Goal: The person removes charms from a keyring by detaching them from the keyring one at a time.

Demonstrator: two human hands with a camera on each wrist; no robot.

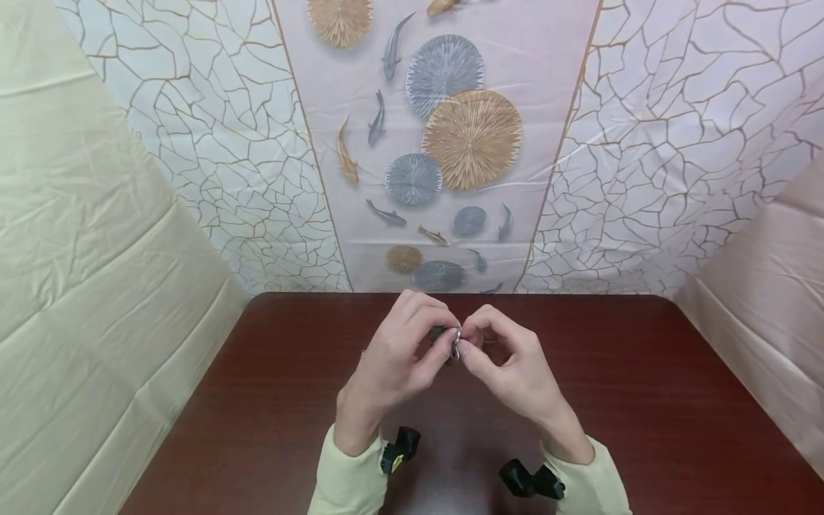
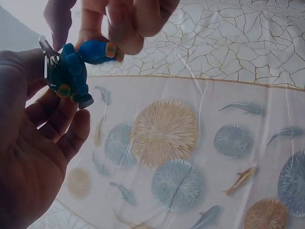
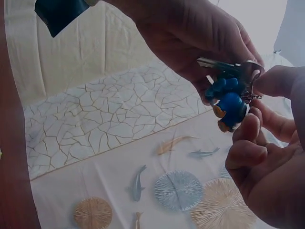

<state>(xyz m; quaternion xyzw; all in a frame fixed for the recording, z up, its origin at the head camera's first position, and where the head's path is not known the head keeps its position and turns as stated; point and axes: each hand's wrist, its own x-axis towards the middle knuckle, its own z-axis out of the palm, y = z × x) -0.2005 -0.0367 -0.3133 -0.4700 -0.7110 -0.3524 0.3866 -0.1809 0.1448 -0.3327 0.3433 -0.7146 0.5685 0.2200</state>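
Observation:
Both hands meet over the middle of the table around a key ring point(image 1: 458, 342) with keys and blue charms. My left hand point(image 1: 399, 350) grips the bunch between thumb and fingers. From the other side, my right hand point(image 1: 518, 361) pinches the metal ring point(image 3: 258, 80) with thumb and forefinger. A silver key point(image 3: 219, 65) points out to the left in the right wrist view. Below it hangs a rounded blue charm point(image 3: 231, 107) with orange ends, beside a short chain point(image 3: 249, 97). In the left wrist view a blue figure point(image 2: 71, 69) lies against the left fingers, partly hidden.
The dark red-brown table point(image 1: 270, 400) spreads under both arms. Behind it hangs a patterned cloth point(image 1: 444, 214) with fish and round leaf shapes. Pale cloths slope down at the left point(image 1: 116, 300) and right point(image 1: 759, 315). Black wrist cameras sit on both sleeves.

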